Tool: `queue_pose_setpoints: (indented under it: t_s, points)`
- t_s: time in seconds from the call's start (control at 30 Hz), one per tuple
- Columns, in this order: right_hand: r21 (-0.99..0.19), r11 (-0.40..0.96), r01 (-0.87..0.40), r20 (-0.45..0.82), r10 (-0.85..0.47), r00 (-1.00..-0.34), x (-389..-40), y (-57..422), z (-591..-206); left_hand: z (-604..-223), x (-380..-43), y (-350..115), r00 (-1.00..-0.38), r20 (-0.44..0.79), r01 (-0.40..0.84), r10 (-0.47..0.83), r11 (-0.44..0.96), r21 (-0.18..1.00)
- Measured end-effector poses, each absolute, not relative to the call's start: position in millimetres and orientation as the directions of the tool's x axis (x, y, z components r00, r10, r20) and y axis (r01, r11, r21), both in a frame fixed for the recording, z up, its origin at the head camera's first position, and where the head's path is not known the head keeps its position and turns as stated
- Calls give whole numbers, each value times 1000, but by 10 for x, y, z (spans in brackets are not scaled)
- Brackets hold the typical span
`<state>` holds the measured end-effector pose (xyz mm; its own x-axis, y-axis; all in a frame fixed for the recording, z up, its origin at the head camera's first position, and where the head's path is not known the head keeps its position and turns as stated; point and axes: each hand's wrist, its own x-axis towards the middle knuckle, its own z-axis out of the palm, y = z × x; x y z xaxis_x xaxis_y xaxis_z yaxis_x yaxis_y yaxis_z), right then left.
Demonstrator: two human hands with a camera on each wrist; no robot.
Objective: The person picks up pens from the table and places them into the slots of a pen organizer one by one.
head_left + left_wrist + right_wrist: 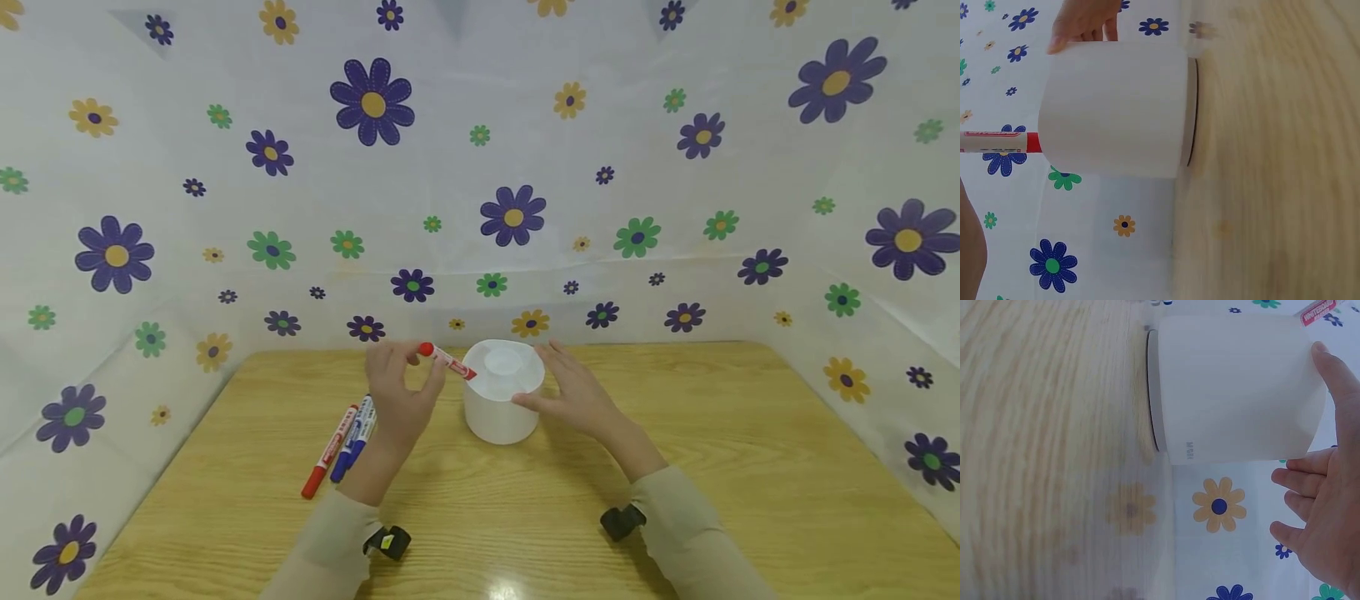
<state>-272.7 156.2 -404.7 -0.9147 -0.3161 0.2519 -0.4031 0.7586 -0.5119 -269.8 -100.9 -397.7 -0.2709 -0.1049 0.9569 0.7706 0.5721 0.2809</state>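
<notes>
Above the table, my left hand (401,392) pinches a red-and-white whiteboard marker (450,362) between thumb and fingertips. The marker slants down to the right, its red lower end over the rim of a white round container (501,417). That container stands upright on the table with a raised ring in the middle of its top. My right hand (577,392) holds its right side, the thumb at the near rim and the fingers at the far side. In the right wrist view the thumb (1329,365) lies at the container's upper edge.
A red marker (330,450) and two blue markers (352,437) lie side by side on the wooden table (712,433), left of the container and partly behind my left hand. A flower-patterned cloth (450,167) hangs behind the table and along both sides.
</notes>
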Motion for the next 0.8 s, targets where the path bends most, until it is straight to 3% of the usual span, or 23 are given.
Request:
queue_pose_setpoints:
  t_s: [0.17,0.27,0.8]
  points:
    - [-511,757,-408,254,-321,-912,-2729,1548,-4045,-4005,-2635,-1065,-135,985,747,103,664,33]
    - [-512,755,-410,255,-322,-912,-2721,1543,-4040,-4012,-2602,-1100,-106,973,733,206,678,-63]
    - [-507,754,-417,264,-325,-908,-2712,1536,-4028,-3935,-2524,-1200,-384,865,665,324,747,15]
